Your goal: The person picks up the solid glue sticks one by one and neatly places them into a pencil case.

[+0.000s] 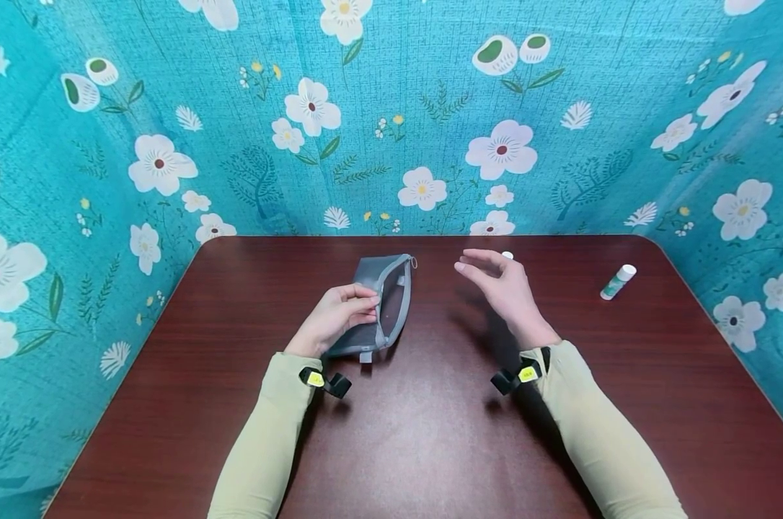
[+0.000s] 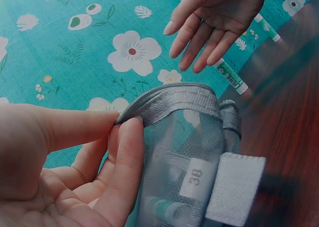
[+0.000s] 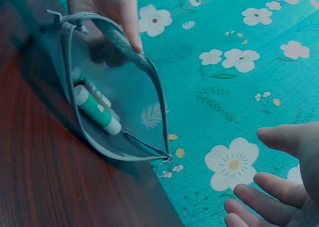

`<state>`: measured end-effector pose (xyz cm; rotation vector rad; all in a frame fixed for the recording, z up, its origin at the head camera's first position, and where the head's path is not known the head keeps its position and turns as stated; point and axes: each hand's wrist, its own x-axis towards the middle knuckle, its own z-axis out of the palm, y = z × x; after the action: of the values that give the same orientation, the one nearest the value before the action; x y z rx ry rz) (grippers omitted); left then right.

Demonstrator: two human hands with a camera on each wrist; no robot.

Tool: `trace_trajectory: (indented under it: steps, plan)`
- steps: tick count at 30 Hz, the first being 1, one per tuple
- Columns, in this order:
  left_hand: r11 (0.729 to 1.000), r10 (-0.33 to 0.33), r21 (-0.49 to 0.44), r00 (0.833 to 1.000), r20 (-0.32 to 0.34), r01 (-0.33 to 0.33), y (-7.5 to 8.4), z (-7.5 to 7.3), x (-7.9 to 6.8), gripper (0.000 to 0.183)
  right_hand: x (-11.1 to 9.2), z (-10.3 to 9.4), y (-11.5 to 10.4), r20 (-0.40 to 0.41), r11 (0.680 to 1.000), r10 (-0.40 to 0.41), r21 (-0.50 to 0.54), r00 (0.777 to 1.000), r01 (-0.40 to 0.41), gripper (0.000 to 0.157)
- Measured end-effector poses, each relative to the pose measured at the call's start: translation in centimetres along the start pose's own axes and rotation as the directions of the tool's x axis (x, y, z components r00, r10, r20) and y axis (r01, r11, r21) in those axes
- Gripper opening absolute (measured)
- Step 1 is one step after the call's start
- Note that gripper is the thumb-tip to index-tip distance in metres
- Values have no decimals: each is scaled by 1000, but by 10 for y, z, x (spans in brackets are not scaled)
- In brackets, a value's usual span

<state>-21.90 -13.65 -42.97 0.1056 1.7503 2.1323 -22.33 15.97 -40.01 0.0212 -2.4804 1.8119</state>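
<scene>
My left hand (image 1: 333, 313) pinches one edge of a grey mesh zipper pouch (image 1: 373, 271) between thumb and fingers, and its mouth gapes toward the right. Inside the pouch, the right wrist view shows a green-and-white glue stick (image 3: 97, 110) lying with a similar green shape behind it. To the right of the pouch my right hand (image 1: 502, 287) hovers over the table with loosely bent fingers, holding nothing. One glue stick (image 1: 508, 255) is mostly hidden behind that hand in the head view; the left wrist view shows it more fully.
Another glue stick (image 1: 617, 282) lies on the dark red-brown table (image 1: 417, 432) toward the right. A turquoise flowered cloth (image 1: 391, 108) hangs around the back and sides of the table. Each wrist wears a black camera strap.
</scene>
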Motion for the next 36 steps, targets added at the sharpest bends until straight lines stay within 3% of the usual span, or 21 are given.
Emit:
trace_trajectory:
  steps: [16, 25, 36]
  plan:
    - [1000, 1, -4, 1000, 1, -1, 0, 2, -1, 25, -1, -21, -4, -55, 998, 0, 65, 998, 4, 53]
    - [1000, -7, 14, 1000, 5, 7, 1, 1, -2, 36, 0, -32, -4, -109, 997, -17, 69, 994, 25, 52]
    - [1000, -3, 23, 1000, 6, 3, 1, 1, -2, 33, 2, -48, 1, -143, 997, -7, 78, 990, 19, 54]
